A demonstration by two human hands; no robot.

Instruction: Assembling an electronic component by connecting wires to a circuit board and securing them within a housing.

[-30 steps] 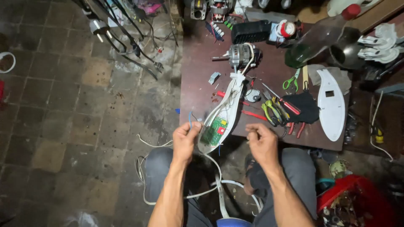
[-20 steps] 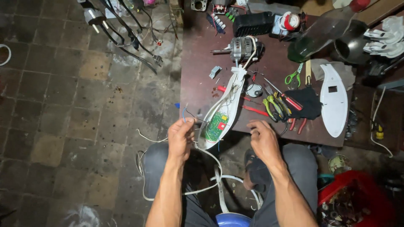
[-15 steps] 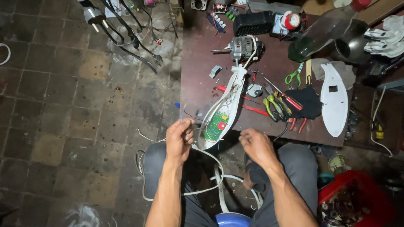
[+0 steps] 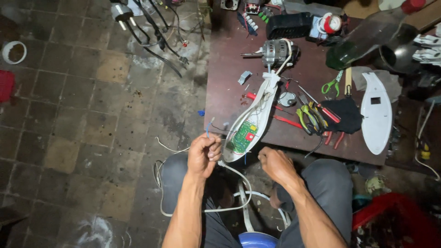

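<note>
The left hand (image 4: 204, 154) is closed around thin wire leads (image 4: 209, 127), one of them blue, that run from the open white housing (image 4: 255, 117). The housing lies at the near edge of the counter (image 4: 225, 82), and its green circuit board (image 4: 243, 135) is exposed. The right hand (image 4: 275, 165) is loosely curled just beside the lower end of the housing; whether it grips a wire cannot be determined.

Judged status: disassembly appears complete. The white cover (image 4: 376, 112) lies well apart on the right. The electric motor (image 4: 275, 50) rests at the far end of the housing, connected by white cable. Wiring work appears in progress; the cover is not yet refitted. Pliers (image 4: 308, 119) and screwdrivers (image 4: 321, 110) lie nearby.
</note>
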